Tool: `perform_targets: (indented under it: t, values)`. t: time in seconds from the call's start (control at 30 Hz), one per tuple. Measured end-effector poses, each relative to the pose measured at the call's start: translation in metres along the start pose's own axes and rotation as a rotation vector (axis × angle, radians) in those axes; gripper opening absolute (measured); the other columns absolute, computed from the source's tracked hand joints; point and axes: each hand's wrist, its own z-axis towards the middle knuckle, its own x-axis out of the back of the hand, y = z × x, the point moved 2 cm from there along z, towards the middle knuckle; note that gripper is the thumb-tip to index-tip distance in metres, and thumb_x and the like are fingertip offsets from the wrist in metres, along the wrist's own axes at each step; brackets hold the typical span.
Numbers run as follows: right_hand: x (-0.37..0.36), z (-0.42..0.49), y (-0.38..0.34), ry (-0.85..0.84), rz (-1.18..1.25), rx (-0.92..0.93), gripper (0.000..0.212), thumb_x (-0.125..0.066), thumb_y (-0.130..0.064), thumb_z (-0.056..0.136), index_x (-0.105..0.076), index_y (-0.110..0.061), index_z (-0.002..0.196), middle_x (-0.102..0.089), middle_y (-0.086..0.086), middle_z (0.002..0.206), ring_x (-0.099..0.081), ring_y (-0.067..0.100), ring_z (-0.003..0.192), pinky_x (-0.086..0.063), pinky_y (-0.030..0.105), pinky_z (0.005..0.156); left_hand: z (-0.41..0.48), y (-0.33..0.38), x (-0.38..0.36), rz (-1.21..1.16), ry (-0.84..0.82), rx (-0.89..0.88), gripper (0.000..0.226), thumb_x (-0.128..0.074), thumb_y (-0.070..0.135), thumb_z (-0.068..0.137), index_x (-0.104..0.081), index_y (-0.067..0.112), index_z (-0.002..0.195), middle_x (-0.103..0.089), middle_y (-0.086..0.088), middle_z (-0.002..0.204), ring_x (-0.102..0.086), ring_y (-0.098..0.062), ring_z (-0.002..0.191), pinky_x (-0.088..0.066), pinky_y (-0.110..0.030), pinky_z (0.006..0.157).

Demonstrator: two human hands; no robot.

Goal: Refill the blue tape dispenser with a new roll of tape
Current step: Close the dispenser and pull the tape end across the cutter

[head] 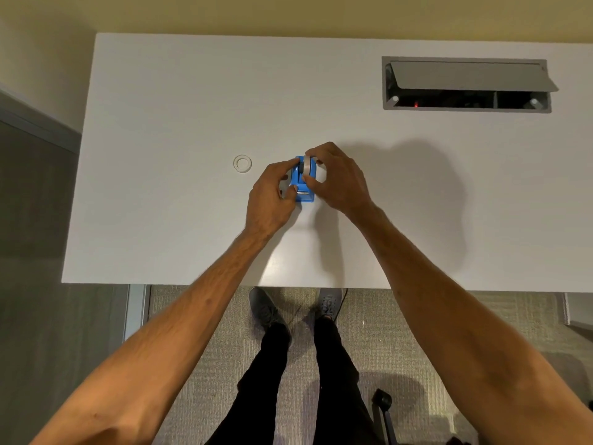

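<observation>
The blue tape dispenser [304, 187] stands on the white table [179, 220], near its middle. A roll of tape [307, 166] sits upright in the dispenser's far half. My left hand [271, 200] grips the dispenser's left side with thumb and fingers. My right hand [337, 178] pinches the tape roll from the right, fingers over its top and thumb at its near edge. A small clear ring, an empty tape core [242, 163], lies flat on the table to the left of the dispenser.
An open cable hatch [467, 85] with a raised grey flap is set into the table at the back right. The table's near edge runs above my shoes [329, 303]. A chair base [383, 409] shows on the carpet below right.
</observation>
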Motion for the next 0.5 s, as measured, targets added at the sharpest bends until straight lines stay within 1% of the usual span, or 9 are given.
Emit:
perform_targets:
  t: [0.2, 0.3, 0.4, 0.5]
  values:
    - [0.0016, 0.006, -0.0053, -0.042, -0.111, 0.029, 0.042, -0.077, -0.034, 0.092, -0.066, -0.013, 0.128, -0.068, 0.004, 0.123, -0.068, 0.022, 0.102, -0.06, 0.04, 0.089, -0.0003, 0.0034, 0.0012, 0.001, 0.004, 0.0, 0.052, -0.064, 0.013, 0.105, -0.055, 0.014, 0.156, -0.064, -0.008, 0.151, -0.065, -0.027, 0.135, -0.056, -0.051, 0.113]
    - [0.0029, 0.0069, -0.0055, -0.055, -0.125, 0.033, 0.045, -0.077, -0.036, 0.092, -0.065, -0.014, 0.13, -0.067, 0.003, 0.125, -0.068, 0.021, 0.104, -0.058, 0.038, 0.089, 0.0012, 0.0048, 0.0017, -0.003, 0.0, 0.006, 0.051, -0.062, 0.012, 0.106, -0.055, 0.013, 0.156, -0.063, -0.009, 0.152, -0.065, -0.027, 0.135, -0.056, -0.05, 0.114]
    - [0.0039, 0.0046, -0.0047, -0.06, -0.12, 0.037, 0.043, -0.077, -0.038, 0.091, -0.066, -0.017, 0.127, -0.067, 0.0, 0.123, -0.067, 0.019, 0.102, -0.056, 0.036, 0.086, 0.0029, 0.0065, 0.0023, -0.007, -0.006, 0.006, 0.048, -0.06, 0.012, 0.107, -0.055, 0.011, 0.156, -0.063, -0.01, 0.152, -0.065, -0.029, 0.135, -0.054, -0.05, 0.117]
    - [0.0046, 0.0028, -0.0032, -0.051, -0.128, 0.046, 0.042, -0.078, -0.038, 0.089, -0.066, -0.019, 0.125, -0.066, -0.002, 0.121, -0.068, 0.019, 0.099, -0.045, 0.028, 0.078, 0.0038, 0.008, 0.0028, 0.003, -0.027, -0.005, 0.046, -0.058, 0.013, 0.109, -0.055, 0.009, 0.155, -0.063, -0.013, 0.152, -0.065, -0.032, 0.136, -0.051, -0.05, 0.119]
